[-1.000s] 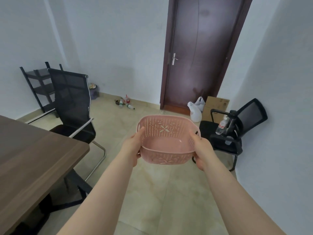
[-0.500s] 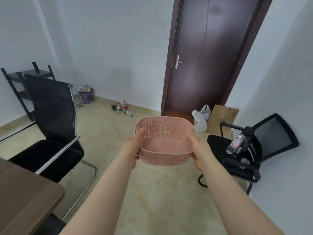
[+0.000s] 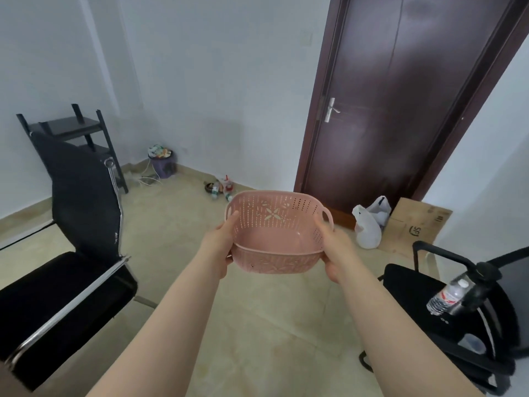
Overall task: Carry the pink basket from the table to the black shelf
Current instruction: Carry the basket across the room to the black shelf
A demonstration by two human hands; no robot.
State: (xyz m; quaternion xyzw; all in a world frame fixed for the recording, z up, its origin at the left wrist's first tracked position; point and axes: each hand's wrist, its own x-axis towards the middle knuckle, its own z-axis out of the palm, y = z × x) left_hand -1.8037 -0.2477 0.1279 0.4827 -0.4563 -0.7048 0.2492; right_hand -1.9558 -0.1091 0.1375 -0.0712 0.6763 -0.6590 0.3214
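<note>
I hold an empty pink perforated basket (image 3: 274,239) in the air in front of me, above the tiled floor. My left hand (image 3: 219,247) grips its left rim and my right hand (image 3: 336,253) grips its right side below the handle. The black shelf (image 3: 71,130) stands against the far left wall, partly hidden behind the back of a black office chair (image 3: 83,196). The table is out of view.
A second black chair (image 3: 446,308) with a water bottle (image 3: 448,296) on it stands at the right. A dark door (image 3: 400,104), white bags (image 3: 369,224) and a cardboard box (image 3: 415,227) are ahead. A small bin (image 3: 161,161) and bottles (image 3: 220,187) sit by the wall.
I have walked forward with the basket held in both hands. The table has dropped out of view at the lower left, and the chairs and shelf appear closer.
</note>
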